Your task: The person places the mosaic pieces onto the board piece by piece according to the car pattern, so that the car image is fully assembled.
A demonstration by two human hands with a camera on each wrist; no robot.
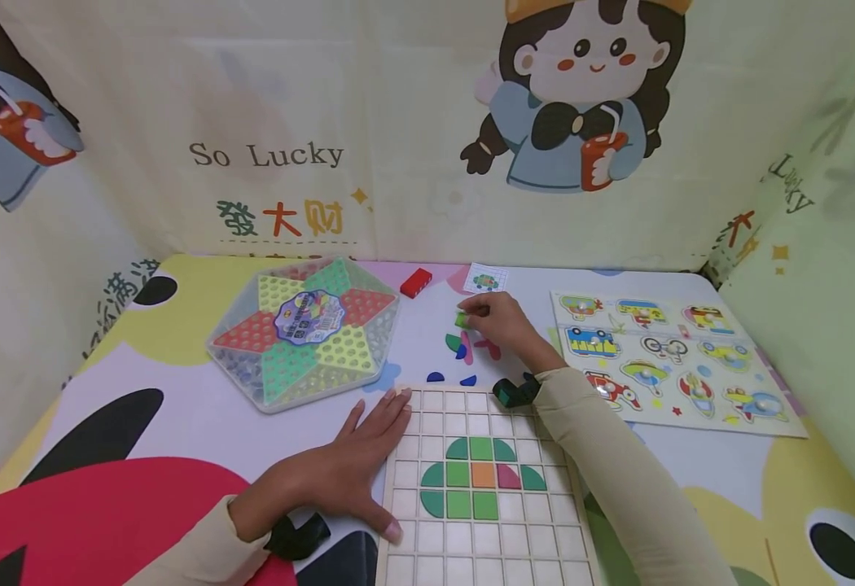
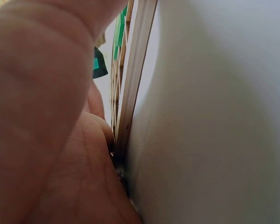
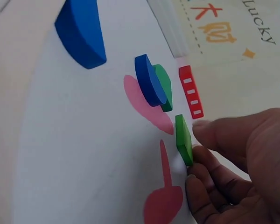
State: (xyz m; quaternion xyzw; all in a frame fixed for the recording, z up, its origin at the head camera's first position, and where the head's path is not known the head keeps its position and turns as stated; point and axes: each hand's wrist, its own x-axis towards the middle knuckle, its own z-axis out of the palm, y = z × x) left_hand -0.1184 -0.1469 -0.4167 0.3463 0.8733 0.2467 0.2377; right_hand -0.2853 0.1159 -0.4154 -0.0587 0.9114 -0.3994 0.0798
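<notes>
My left hand lies with fingers extended along the left edge of a white gridded wooden board; its thumb touches the lower part of that edge. Green squares, teal rounded pieces, an orange square and a crimson piece sit in the board's cells. Beyond the board, my right hand pinches a green square tile between thumb and fingers, low over the tabletop. Close to it lie a blue half-round piece and a green rounded piece, partly overlapping in the right wrist view.
A hexagonal Chinese checkers box stands at the back left. Behind the pieces are a red block and a small pattern card. A vehicle puzzle board lies right. Two more blue pieces sit just past the gridded board.
</notes>
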